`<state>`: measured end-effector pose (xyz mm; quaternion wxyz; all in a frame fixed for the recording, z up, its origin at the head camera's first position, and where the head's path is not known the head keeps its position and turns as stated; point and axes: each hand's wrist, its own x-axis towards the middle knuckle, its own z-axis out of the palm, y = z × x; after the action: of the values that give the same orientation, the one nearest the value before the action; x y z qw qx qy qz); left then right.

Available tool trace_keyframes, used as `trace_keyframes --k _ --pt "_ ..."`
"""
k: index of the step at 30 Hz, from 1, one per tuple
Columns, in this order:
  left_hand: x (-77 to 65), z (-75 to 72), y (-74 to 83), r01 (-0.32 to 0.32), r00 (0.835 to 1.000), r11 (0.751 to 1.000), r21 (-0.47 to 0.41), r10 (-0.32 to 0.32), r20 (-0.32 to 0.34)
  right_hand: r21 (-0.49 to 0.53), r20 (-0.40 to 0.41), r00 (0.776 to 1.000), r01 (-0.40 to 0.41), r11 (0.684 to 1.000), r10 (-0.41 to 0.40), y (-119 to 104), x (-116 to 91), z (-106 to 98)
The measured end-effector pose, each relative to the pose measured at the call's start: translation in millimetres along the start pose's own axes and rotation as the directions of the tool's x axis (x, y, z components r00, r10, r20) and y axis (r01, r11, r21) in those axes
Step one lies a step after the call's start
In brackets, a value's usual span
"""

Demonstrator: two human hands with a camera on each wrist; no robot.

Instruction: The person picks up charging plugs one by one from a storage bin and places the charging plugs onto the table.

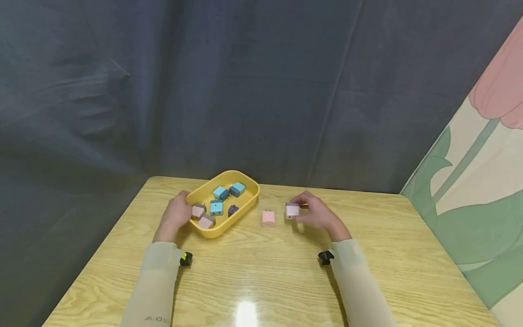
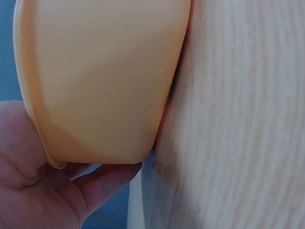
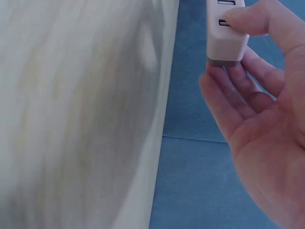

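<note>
My left hand (image 1: 176, 212) grips the left edge of a yellow plastic basin (image 1: 247, 200), with fingers against its outer wall in the left wrist view. Inside lie several USB charger plugs: blue ones such as the blue charger (image 1: 216, 207), pinkish ones such as the mauve charger (image 1: 206, 222), and a dark purple charger (image 1: 233, 210). Between thumb and fingers, my right hand (image 1: 320, 215) pinches a pale pink charger with a greyish-purple end (image 3: 226, 45), its USB ports showing in the right wrist view. A pink charger (image 1: 268, 219) lies on the table between basin and right hand, prongs pointing away.
The wooden table (image 1: 286, 277) ends at a dark curtain (image 1: 253, 91) behind the basin. A floral-patterned panel (image 1: 482, 190) stands along the right side. Black wrist cameras (image 1: 325, 258) sit at both sleeves.
</note>
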<state>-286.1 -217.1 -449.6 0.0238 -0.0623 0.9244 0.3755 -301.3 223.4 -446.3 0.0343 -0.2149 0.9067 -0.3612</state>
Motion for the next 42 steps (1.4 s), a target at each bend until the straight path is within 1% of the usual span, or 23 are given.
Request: trace_keyframes --k 3,6,9,19,23,29,35,42 --pt "-0.1 -0.3 0.1 0.001 1.0 1.0 0.003 -0.001 0.003 0.005 0.039 0.999 -0.013 1.0 0.013 3.4 -1.3 1.1" --pt "-0.5 -1.8 0.0 -0.008 1.0 1.0 0.013 0.008 0.004 0.002 0.063 0.998 -0.002 1.0 0.002 5.3 -1.4 2.4" --pt "-0.5 -1.9 -0.1 -0.01 1.0 1.0 0.012 0.01 0.006 0.0 0.066 0.998 -0.001 1.0 0.001 6.0 -1.7 3.3" --pt "-1.1 -1.8 -0.5 -0.003 1.0 1.0 0.014 0.003 0.011 -0.006 0.105 0.993 -0.049 0.999 0.05 3.9 -0.6 7.8" --pt "-0.5 -1.0 -0.9 -0.003 1.0 1.0 0.006 0.003 0.011 -0.023 0.115 0.992 -0.043 0.999 0.045 3.3 -0.8 9.1" --pt "1.3 0.1 0.3 0.002 1.0 1.0 -0.008 -0.002 0.01 -0.012 0.126 0.991 -0.048 0.999 0.049 5.2 -0.9 9.3" --pt "-0.2 -0.6 1.9 0.003 1.0 1.0 0.006 -0.003 0.014 -0.021 0.138 0.989 -0.048 0.999 0.05 3.6 -0.7 9.5" --pt "0.1 0.1 0.8 -0.006 1.0 1.0 0.019 0.006 0.0 -0.025 0.163 0.984 -0.072 0.997 0.075 0.3 1.2 11.2"
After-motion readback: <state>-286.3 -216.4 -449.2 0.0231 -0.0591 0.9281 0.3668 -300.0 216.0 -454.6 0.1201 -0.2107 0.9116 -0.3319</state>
